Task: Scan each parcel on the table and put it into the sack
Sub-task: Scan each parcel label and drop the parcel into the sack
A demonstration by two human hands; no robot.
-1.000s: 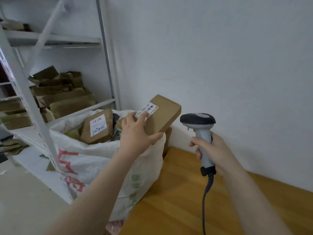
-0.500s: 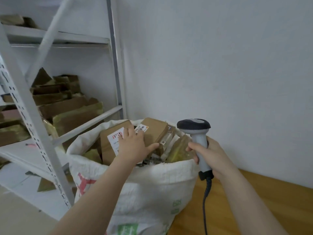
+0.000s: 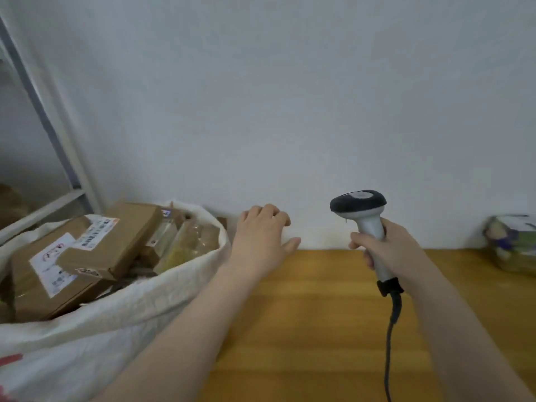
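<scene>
Left hand (image 3: 262,236) hovers empty, fingers loosely spread, over the table's (image 3: 319,314) back left corner. Right hand (image 3: 388,250) grips the scanner (image 3: 366,224) upright. Brown parcels (image 3: 110,245) lie in the sack (image 3: 116,323) off the table's left edge; another parcel (image 3: 512,245) sits at the back right.

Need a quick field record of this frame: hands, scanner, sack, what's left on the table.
left hand: empty, fingers loosely open, above the table's near-wall edge beside the sack
right hand: gripping the barcode scanner by its handle, head upright
scanner cable: hangs down over the table
sack: white, open, left of the table, filled with cardboard parcels
top parcel: brown box, label up, lying in the sack
table: wooden
remaining parcel: plastic-wrapped, far right by the wall, blurred
</scene>
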